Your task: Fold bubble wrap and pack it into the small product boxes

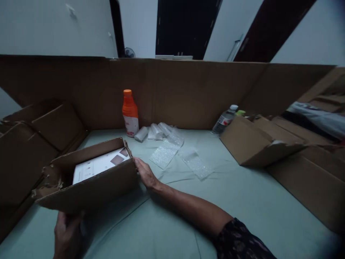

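Between my hands a small open cardboard box [107,185] is held tilted above the pale green cloth. Inside it lies a white printed box [97,166] with dark square pictures at one end. My right hand [147,174] grips the cardboard box at its right end, the fingers partly hidden behind it. Under the box's lower left side is my left hand [67,232], closed against the underside, its fingertips partly hidden and a little blurred.
Bubble wrap sheets [165,153] and rolled clear plastic [141,134] lie mid-table, beside an orange bottle [129,113]. A clear bottle [225,118] leans near a cardboard box [250,142] at right. Larger cardboard [24,162] stands left; a cardboard wall [183,93] closes the back.
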Demonstrator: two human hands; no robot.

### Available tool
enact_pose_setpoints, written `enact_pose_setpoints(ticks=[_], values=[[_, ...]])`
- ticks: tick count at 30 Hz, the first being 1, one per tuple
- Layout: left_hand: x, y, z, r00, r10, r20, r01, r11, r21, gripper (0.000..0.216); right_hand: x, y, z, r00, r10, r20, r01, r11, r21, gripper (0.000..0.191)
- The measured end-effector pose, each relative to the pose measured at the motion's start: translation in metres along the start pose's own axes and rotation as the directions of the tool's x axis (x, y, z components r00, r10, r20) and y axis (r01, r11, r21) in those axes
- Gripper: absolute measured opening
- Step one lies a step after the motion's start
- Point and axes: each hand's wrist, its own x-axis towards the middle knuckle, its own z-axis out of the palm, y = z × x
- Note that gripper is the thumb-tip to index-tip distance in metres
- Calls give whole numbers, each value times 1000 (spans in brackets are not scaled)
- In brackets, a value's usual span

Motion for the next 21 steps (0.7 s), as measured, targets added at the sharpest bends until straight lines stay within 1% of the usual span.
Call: enact_pose_setpoints(ticks=[2,4,6,8,10,11,13,16,19,21], values=[[-10,11,7,998,2,62,-3,1000,19,62,-11,-5,-14,999,3,-48,-3,1000,0,60],[-29,24,20,986,44,161,-41,999,-21,62,-27,-9,-33,992,3,-125,-2,1000,8,62],[-52,38,39,956,110,273,-83,991,-108,64,-46,-13,-57,976,-2,-216,1,1000,-6,61],[-70,48,61,920,150,363,-98,982,-160,67,-64,-18,-84,953,-9,-302,-7,999,-52,60],[-80,52,82,889,183,420,-117,977,-179,70,-78,-20,-112,941,-18,-337,-30,990,-137,59],[-82,52,91,880,199,430,-130,974,-185,72,-83,-20,-125,945,-26,-326,-41,979,-199,59],[-82,49,106,883,214,417,-150,972,-181,74,-86,-16,-149,962,-41,-268,-50,945,-324,55],[-78,43,115,891,209,403,-159,975,-153,67,-75,-4,-173,974,-66,-216,-36,898,-438,42],[-76,37,114,889,235,394,-197,971,-135,60,-53,10,-183,978,-108,-179,1,860,-511,29],[-76,34,111,891,255,376,-223,966,-129,58,-38,19,-182,980,-135,-146,29,825,-564,26]])
